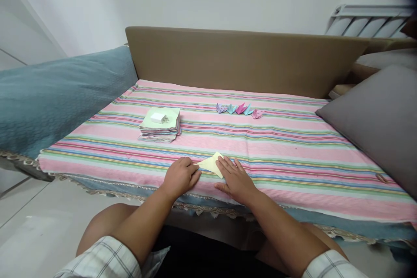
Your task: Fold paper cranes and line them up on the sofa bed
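Note:
A partly folded piece of pale yellow paper (210,164) lies on the striped cloth (208,141) near its front edge. My left hand (180,176) is closed at the paper's narrow left tip, which goes out of sight at the fingers. Over the wider right part lies my right hand (235,180), fingers stretched out flat and touching the paper, covering its right side. Beyond the hands, a row of several small folded paper cranes (241,108) in purple, blue and pink rests on the cloth.
A stack of square paper sheets (159,130) stands to the left, with a white plug adapter (159,117) on top. A brown backrest (241,61) runs along the back. A blue-covered armrest (65,95) bounds the left, a grey cushion (374,126) the right.

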The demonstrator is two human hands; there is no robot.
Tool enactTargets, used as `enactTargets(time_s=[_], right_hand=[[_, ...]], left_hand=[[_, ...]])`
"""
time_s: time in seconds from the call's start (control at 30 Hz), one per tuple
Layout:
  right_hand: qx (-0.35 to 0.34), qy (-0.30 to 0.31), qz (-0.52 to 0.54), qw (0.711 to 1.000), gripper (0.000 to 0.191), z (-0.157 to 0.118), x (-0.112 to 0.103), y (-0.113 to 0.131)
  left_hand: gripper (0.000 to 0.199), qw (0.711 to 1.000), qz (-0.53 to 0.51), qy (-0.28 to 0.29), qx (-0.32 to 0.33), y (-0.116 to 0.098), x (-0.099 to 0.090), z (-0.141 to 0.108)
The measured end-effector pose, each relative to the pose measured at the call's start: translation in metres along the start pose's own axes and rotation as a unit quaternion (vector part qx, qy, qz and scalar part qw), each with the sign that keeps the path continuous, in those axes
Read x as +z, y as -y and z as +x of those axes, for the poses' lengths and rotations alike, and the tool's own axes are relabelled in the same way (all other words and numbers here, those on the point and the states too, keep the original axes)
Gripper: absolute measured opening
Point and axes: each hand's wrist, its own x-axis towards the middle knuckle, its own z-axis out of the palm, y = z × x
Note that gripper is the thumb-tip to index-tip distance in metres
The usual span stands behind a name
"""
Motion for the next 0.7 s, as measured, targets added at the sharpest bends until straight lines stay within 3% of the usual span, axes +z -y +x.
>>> enactTargets(time_s=[0.13, 0.23, 0.33, 0.47, 0.7], right_hand=[[0.001, -0.002, 0.0, 1.0, 0.078, 0.0, 0.001, 0.0], [0.001, -0.013, -0.001, 1.0, 0.077, 0.0, 0.003, 0.0], [-0.001, -0.024, -0.003, 1.0, 0.075, 0.0, 0.005, 0.0], [-0.009, -0.029, -0.006, 1.0, 0.074, 0.0, 0.005, 0.0], [-0.029, -0.034, 0.017, 0.999, 0.077, 0.001, -0.004, -0.009]], left_hand=[[0.026, 0.997, -0.04, -0.062, -0.011, 0.002, -0.002, 0.001], [0.021, 0.993, -0.061, -0.091, 0.032, -0.009, 0.003, 0.005], [0.032, 0.993, -0.054, -0.036, 0.098, -0.024, 0.011, 0.01], [0.046, 0.998, -0.013, 0.008, 0.055, -0.029, 0.02, 0.011], [0.046, 0.999, -0.017, 0.031, 0.015, -0.019, 0.02, 0.006]])
